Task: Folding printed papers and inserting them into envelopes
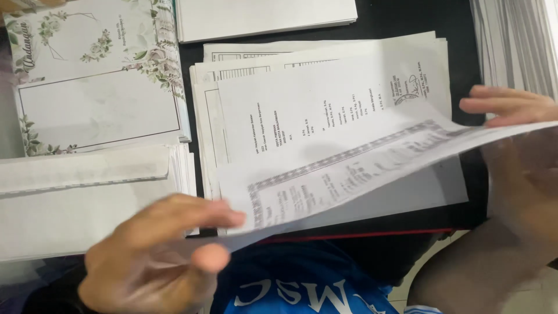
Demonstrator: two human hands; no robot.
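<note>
Sheet [372,166]: single printed page, lifted clear of the paper stack [325,75], spanning from the near left edge of the desk [418,14] toward the right edge; blurred, sagging between the hands.
Left hand [154,256]: pinches the sheet's near corner, thumb under, fingers [197,212] over; closed lightly on the paper.
Right hand [511,107]: fingers extended along the far end of the sheet, mostly behind it; whether it pinches or only supports the page, cannot tell.
Handling (judgement): very light, limp, translucent; creases and tears easily, slides on the sheets below. Best held at opposite edges or corners, gently.
Stack: printed pages, fanned, mid-desk.
Cards [96,75]: floral-bordered, far left corner.
Envelopes [81,197]: white pile, left edge.
Hidden: right palm seen only through the sheet; print smeared by motion; piles at the far and right edges cut off.
</note>
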